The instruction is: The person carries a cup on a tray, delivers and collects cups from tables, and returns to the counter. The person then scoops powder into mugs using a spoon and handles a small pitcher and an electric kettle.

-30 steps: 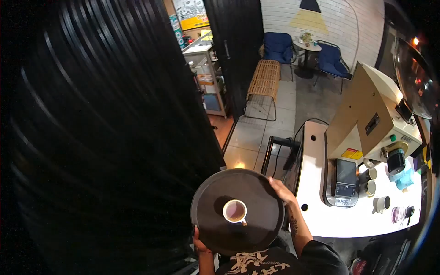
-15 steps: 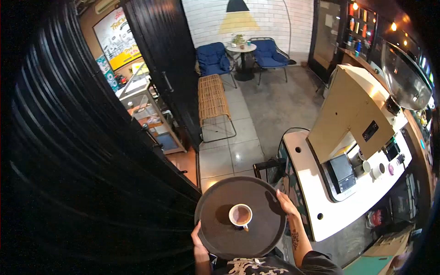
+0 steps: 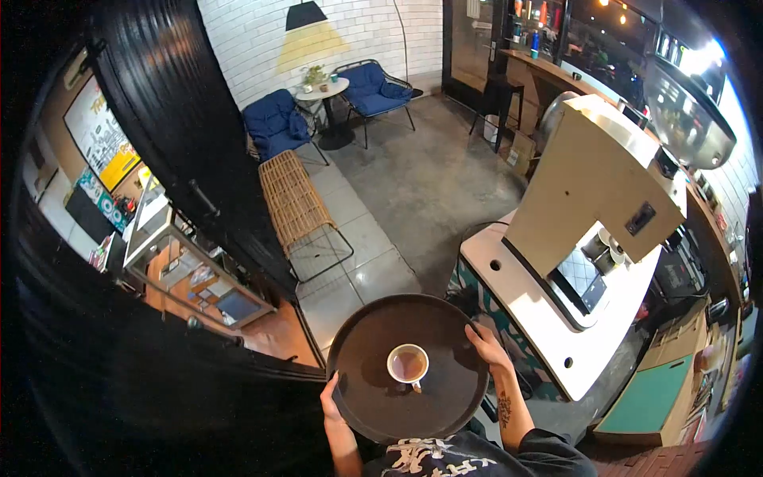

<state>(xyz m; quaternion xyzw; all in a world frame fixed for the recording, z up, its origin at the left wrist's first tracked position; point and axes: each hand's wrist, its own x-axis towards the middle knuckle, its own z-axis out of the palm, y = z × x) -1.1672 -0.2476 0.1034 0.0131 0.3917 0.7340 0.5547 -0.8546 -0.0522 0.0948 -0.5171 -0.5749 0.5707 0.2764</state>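
Note:
A round dark brown tray [image 3: 453, 397] is held level in front of my body. Near its middle stands a white cup [image 3: 408, 363] with a brown drink in it, its handle pointing toward me. My left hand [image 3: 331, 401] grips the tray's left rim, with the thumb over the edge. On the opposite side, my right hand [image 3: 489, 348] holds the right rim, thumb on top. The fingers beneath the tray are hidden.
On the right, a white table [image 3: 524, 306] bears a large beige machine [image 3: 592, 179]. A wicker bench [image 3: 292, 199], blue chairs [image 3: 274, 123] and a round table [image 3: 322, 91] stand ahead. Left are a black corrugated door [image 3: 171, 103] and a glass cabinet [image 3: 199, 278].
The view has swung right, so the bench, chairs and doorway now appear farther left. More floor and a stool have come into sight. Both hands still hold the tray with the cup.

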